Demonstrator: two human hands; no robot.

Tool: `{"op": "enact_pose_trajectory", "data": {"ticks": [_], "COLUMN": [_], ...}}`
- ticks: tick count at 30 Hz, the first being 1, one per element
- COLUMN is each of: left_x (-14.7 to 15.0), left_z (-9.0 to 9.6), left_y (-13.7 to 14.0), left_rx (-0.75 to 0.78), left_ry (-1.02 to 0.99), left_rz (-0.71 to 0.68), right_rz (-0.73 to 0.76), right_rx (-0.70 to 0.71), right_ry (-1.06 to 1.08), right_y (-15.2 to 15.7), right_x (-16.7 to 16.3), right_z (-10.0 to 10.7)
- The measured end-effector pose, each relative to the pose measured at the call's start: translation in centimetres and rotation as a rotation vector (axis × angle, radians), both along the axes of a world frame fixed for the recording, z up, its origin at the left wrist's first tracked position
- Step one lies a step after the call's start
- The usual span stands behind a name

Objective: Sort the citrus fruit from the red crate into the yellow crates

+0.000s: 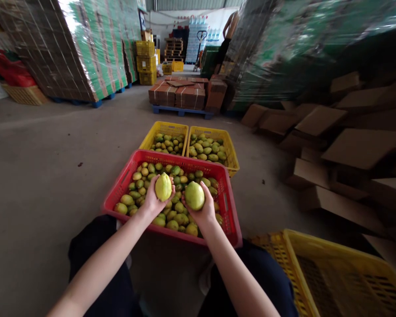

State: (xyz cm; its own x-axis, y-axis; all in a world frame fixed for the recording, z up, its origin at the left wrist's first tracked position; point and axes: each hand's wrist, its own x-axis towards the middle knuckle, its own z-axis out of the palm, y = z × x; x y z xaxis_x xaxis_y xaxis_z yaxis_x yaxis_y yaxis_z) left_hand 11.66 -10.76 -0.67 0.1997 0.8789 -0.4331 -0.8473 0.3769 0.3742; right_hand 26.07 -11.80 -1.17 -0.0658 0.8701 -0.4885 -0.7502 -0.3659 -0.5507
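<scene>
No legible txt or nos., red marks (192, 17) on bkgd wall (165, 24) too blurry

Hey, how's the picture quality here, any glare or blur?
Head view: white glare on the wrapped stack at left; head view: cardboard boxes at right look smeared; head view: the held fruits look clearer, though the floor is dim.

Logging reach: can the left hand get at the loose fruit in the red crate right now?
Probably not without freeing up first: the left hand holds a yellow-green fruit, though the open red crate lies below, its loose fruit uncovered.
</scene>
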Motion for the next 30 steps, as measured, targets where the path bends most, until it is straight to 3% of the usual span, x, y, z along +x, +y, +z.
{"op": "enact_pose_trajectory", "data": {"ticks": [3, 10, 13, 18, 23, 30], "left_x": [0.1, 0.3, 0.3, 0.1, 0.2, 0.5], "left_z": [-0.4, -0.9, -0.6, -0.2, -0.4, -0.3], "left_y": [0.1, -0.1, -0.2, -0.3, -0.3, -0.3], "left_rx": [-0.038, -0.003, 0.004, -0.027, -0.070, -0.117], "left_ry": [-0.019, 0.045, 0.062, 0.106, 0.089, 0.105], "left_rz": [-0.007, -0.040, 0.025, -0.051, -0.106, 0.006], "right_rz": [-0.084, -0.004, 0.014, -0.090, -0.203, -0.009], "right_rx": [-0.044, -0.060, -0.076, -0.121, -0.125, -0.091], "right_ry": [0.033, -0.007, 0.001, 0.084, 0.024, 0.048], "right_y": [0.2, 0.2, -0.1, -0.1, 0.4, -0.2], "right_x": [-0.1, 0.4, 0.4, -0.2, -0.7, -0.7], "right_z": [-0.2, -0.1, 0.1, -0.4, -1.1, -0.2]}}
